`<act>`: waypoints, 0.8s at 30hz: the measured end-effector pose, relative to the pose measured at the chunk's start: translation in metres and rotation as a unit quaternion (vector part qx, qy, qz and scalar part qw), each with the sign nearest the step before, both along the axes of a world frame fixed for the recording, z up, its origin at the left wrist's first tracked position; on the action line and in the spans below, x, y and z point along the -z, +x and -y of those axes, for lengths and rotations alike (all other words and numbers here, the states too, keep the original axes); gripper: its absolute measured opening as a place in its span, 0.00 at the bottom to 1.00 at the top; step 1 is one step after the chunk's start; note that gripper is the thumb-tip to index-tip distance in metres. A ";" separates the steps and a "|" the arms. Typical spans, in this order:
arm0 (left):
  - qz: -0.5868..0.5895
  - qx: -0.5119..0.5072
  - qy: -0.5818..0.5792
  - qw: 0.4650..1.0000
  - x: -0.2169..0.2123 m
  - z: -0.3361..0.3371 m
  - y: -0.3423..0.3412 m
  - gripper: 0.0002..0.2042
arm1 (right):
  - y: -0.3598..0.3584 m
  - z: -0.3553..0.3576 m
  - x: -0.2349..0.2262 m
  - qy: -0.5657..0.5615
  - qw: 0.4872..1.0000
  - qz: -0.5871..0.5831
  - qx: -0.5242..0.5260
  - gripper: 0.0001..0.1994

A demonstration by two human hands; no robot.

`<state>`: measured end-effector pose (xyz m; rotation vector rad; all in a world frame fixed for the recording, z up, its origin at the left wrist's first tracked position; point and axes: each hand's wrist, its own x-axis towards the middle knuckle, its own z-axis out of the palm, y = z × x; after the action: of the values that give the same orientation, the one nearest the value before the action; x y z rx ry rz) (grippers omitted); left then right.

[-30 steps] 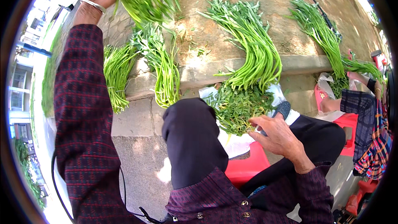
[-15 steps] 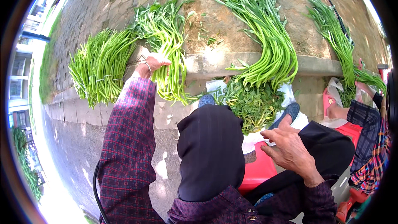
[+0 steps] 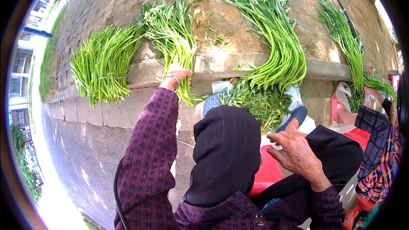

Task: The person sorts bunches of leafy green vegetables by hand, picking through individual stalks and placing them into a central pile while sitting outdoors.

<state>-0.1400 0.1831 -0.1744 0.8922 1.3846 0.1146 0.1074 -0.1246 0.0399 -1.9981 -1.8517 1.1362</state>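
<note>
Outdoors, a stone curb [image 3: 238,66] runs between a paved walkway on the left and bare soil on the far right. Several bundles of long green stems are laid across it. The middle-left bundle [image 3: 172,38] is gripped at its lower stems by the left hand [image 3: 177,76], which is closed around them. Just to its left a tied bundle [image 3: 104,64] is seen. The right hand [image 3: 296,153] is held open and empty near a red stool [image 3: 268,172], above the dark trousers.
</note>
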 end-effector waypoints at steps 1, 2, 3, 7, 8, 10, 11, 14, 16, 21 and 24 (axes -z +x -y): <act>0.001 -0.027 0.000 1.000 0.001 0.007 0.005 0.05 | 0.000 -0.001 0.001 -0.003 1.000 0.001 0.002 0.18; -0.001 -0.022 0.035 0.999 0.000 0.010 0.011 0.06 | 0.001 -0.001 0.001 -0.006 1.000 0.002 0.004 0.18; -0.002 -0.016 0.070 0.997 0.000 0.013 0.019 0.07 | 0.002 0.000 0.002 -0.006 1.000 0.001 0.011 0.18; -0.096 0.078 0.248 0.961 0.000 0.013 0.032 0.13 | 0.005 0.002 0.004 -0.007 1.000 0.001 0.020 0.18; -0.095 0.113 0.275 0.950 0.000 0.022 0.036 0.17 | 0.006 0.003 0.004 -0.010 1.000 0.005 0.024 0.18; -0.129 0.090 0.299 0.941 0.058 0.030 -0.001 0.16 | 0.001 -0.004 0.000 -0.025 1.000 -0.003 0.001 0.18; -0.082 0.066 0.262 0.959 0.066 0.037 -0.006 0.16 | 0.000 -0.005 0.000 -0.037 0.999 -0.002 0.000 0.18; -0.082 0.135 0.309 0.938 0.042 0.030 0.010 0.15 | 0.003 -0.003 0.003 -0.045 0.999 0.004 0.008 0.18; -0.134 0.131 0.379 0.906 0.019 0.034 0.012 0.16 | 0.003 -0.004 0.005 -0.041 0.999 -0.003 0.006 0.18; -0.195 0.131 0.323 0.917 0.010 0.058 0.012 0.17 | 0.002 -0.009 0.004 -0.056 0.998 0.008 0.009 0.18; -0.184 0.093 0.290 0.935 0.050 0.063 -0.004 0.19 | 0.000 -0.011 0.005 -0.058 0.998 -0.002 0.001 0.18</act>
<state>-0.1438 0.1205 -0.2246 1.5978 1.6336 0.2278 0.1078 -0.1136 0.0349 -2.0569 -1.8200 1.2733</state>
